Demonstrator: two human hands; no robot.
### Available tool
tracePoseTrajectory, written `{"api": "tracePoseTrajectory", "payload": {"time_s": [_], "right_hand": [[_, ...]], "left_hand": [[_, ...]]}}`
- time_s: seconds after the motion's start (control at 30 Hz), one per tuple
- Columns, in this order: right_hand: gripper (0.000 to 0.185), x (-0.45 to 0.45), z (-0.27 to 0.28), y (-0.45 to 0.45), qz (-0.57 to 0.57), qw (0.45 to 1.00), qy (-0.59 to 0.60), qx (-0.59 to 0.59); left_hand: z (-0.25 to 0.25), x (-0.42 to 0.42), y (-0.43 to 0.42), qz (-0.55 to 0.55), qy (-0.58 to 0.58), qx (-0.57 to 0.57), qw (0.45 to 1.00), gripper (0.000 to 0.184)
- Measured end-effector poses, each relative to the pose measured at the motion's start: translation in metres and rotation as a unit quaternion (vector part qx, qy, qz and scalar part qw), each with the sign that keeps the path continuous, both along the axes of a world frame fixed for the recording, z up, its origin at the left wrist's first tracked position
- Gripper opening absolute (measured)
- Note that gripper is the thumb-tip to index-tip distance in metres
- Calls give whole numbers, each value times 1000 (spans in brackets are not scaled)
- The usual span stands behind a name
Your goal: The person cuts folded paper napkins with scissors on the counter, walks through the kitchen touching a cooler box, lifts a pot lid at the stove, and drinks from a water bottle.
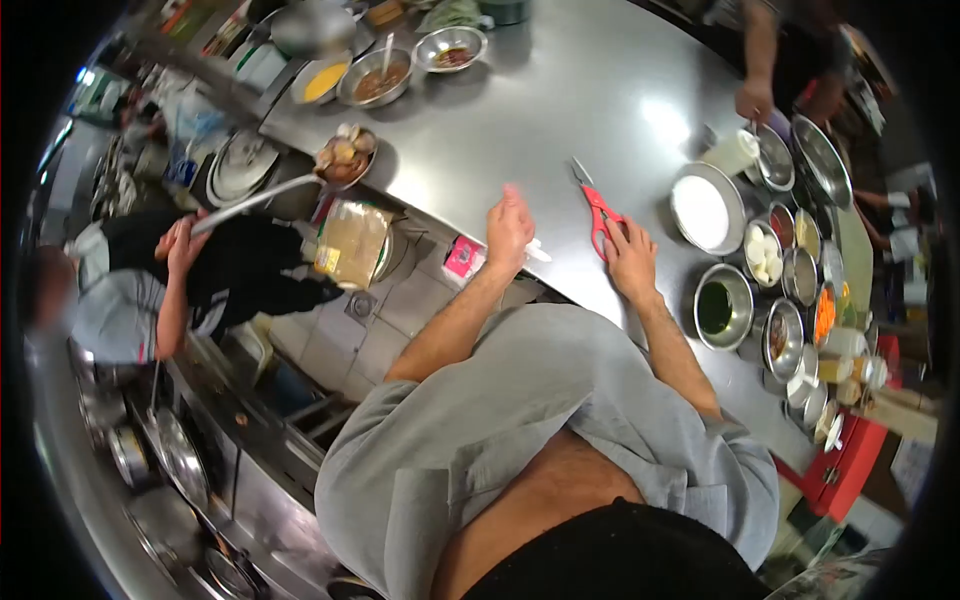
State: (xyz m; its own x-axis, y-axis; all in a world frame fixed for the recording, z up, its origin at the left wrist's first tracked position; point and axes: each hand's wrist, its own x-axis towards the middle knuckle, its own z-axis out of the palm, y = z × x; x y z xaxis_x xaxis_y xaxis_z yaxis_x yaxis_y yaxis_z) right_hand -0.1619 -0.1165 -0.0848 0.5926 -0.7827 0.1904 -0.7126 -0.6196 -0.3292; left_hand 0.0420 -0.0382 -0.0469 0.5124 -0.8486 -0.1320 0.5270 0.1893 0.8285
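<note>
Red-handled scissors (pixel 597 212) lie on the steel table (pixel 500 130), blades pointing away from me. My right hand (pixel 632 258) rests at their handles, its fingers bent over or beside the red loops; whether it grips them is unclear. To the left, my left hand (pixel 510 228) is over the table's near edge, fingers curled and partly blurred. Beside it is a small white object (pixel 538 251), partly hidden by the hand. Right of the scissors stand a bowl of white powder or liquid (pixel 700 210) and a bowl of dark green liquid (pixel 715 305).
At the left, a person (pixel 120 290) holds a long-handled ladle with food (pixel 345 158) over the table edge. Sauce bowls (pixel 378 78) stand at the back left. Another person's hand (pixel 754 100) is at bowls on the back right. A red box (pixel 850 465) sits right.
</note>
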Motion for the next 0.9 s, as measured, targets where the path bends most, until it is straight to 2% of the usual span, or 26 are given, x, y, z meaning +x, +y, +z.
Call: {"api": "tracePoseTrajectory", "payload": {"time_s": [0.03,0.07,0.1,0.13,0.17,0.2,0.23,0.27,0.33,0.37,0.4,0.43,0.47,0.53,0.57,0.6,0.67,0.7,0.77,0.83,0.9], "right_hand": [[37,-12,3,1,-25,999,4,-31],[37,-17,5,2,-60,998,4,-37],[37,-13,14,5,-75,993,-83,-21],[37,-8,25,7,-95,981,-170,-13],[40,-2,39,11,-77,949,-285,109],[44,7,54,15,-50,888,-403,215],[49,14,66,25,-90,747,-516,410],[55,22,79,40,-97,551,-605,566],[59,32,99,59,-30,353,-674,649],[59,33,101,69,-30,358,-697,620],[56,37,102,77,-71,319,-741,586],[53,40,103,82,-107,277,-780,551],[53,40,97,88,-104,278,-796,527],[48,23,85,107,-49,290,-822,488],[44,16,84,119,-128,275,-840,450],[44,7,90,127,-131,281,-841,443],[40,-10,99,142,-212,280,-856,380],[38,-19,88,148,-228,283,-869,336],[38,-39,98,160,-246,283,-869,321],[45,-60,101,166,-278,292,-866,296],[44,-84,95,171,-278,304,-871,268]], "left_hand": [[7,-2,1,-26,-1,-3,1000,46],[15,-7,0,-26,51,-3,998,49],[28,-13,-2,-34,102,-1,994,51],[43,-20,-3,-60,103,-16,993,50],[48,-25,-6,-70,117,-36,990,49],[61,-34,-9,-69,122,-78,987,50],[78,-43,-9,-89,106,-103,985,48],[81,-45,-11,-119,71,-143,980,47],[78,-59,-14,-169,-24,-184,968,45],[72,-66,-12,-203,-24,-197,959,45],[63,-74,-10,-204,-267,-216,917,38],[56,-80,-9,-180,-491,-233,820,35],[52,-82,-7,-196,-490,-255,810,35],[48,-93,1,-303,-582,-288,698,26],[49,-100,10,-309,-573,-300,697,26],[52,-108,16,-326,-581,-308,679,22],[51,-125,25,-340,-589,-320,660,20],[44,-136,28,-359,-596,-311,648,20],[39,-156,37,-414,-600,-291,620,36],[36,-179,43,-423,-591,-305,616,40],[37,-204,49,-454,-577,-311,603,48]]}}
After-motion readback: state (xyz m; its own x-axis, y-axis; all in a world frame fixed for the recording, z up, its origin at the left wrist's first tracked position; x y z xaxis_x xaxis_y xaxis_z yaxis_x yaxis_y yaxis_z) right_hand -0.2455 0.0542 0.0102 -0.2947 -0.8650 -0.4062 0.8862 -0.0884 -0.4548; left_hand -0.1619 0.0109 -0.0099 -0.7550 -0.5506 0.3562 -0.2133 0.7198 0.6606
